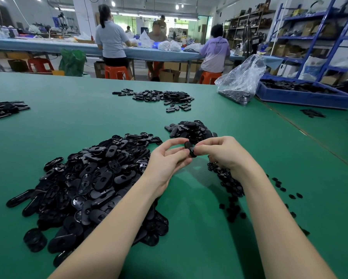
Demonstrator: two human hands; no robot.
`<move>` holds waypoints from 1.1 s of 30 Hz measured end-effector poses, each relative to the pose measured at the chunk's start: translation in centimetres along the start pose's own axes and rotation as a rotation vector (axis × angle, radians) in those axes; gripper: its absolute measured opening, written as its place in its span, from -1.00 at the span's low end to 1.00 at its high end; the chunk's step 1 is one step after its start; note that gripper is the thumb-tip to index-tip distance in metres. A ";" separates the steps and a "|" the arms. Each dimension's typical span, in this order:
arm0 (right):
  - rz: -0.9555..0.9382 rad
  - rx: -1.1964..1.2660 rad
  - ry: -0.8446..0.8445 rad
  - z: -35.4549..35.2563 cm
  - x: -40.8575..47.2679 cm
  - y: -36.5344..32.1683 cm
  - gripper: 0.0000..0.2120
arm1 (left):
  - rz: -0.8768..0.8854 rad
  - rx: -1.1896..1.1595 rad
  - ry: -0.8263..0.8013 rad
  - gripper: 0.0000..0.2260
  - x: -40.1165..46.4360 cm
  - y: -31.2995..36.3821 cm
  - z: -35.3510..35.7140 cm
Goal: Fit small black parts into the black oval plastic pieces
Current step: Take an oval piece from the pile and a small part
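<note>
Above the green table [189,218], my left hand [167,158] and my right hand [223,152] meet and together pinch a black oval plastic piece [190,149] between their fingertips. Whether a small part sits in it is hidden by the fingers. A big heap of black oval pieces [88,188] lies left of my left forearm. Small black parts [231,184] lie scattered under and around my right wrist. A smaller pile of oval pieces [191,130] sits just behind the hands.
Another spread of black pieces [163,97] lies farther back, and one more [5,108] at the left edge. A clear plastic bag [241,81] and a blue tray [305,93] of parts stand at the back right. People sit at a far bench.
</note>
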State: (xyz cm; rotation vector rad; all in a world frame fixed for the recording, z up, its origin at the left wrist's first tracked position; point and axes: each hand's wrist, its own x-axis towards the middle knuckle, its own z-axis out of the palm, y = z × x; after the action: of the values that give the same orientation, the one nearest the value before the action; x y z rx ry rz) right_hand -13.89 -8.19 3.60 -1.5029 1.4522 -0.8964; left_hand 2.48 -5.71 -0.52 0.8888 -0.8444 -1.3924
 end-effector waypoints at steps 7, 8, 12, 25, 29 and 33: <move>0.013 0.013 0.022 0.2 -0.1 0.0 -0.97 | 0.023 0.021 -0.001 -0.77 0.0 -0.1 0.1; 0.014 0.018 0.022 0.3 -0.1 0.0 -0.97 | 0.019 0.013 0.001 -0.77 0.0 -0.1 0.1; 0.018 0.025 0.047 0.5 -0.1 -0.1 -0.89 | 0.004 -0.042 -0.008 -0.77 0.0 0.1 -0.1; -0.074 -0.003 -0.055 0.0 -0.2 0.2 -0.85 | -0.011 -0.004 -0.040 -0.79 0.2 -0.1 0.0; -0.104 -0.036 -0.064 0.0 0.0 0.0 -0.89 | -0.015 -0.007 -0.024 -0.81 0.3 0.0 0.0; -0.108 -0.105 -0.002 0.3 0.4 0.1 -0.90 | -0.008 0.014 -0.018 -0.84 0.2 -0.2 0.1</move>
State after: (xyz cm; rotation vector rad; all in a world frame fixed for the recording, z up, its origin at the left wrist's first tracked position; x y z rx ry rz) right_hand -13.59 -8.54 3.37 -1.6726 1.4472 -0.8941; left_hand 2.32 -5.89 -0.70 0.8926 -0.8658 -1.4050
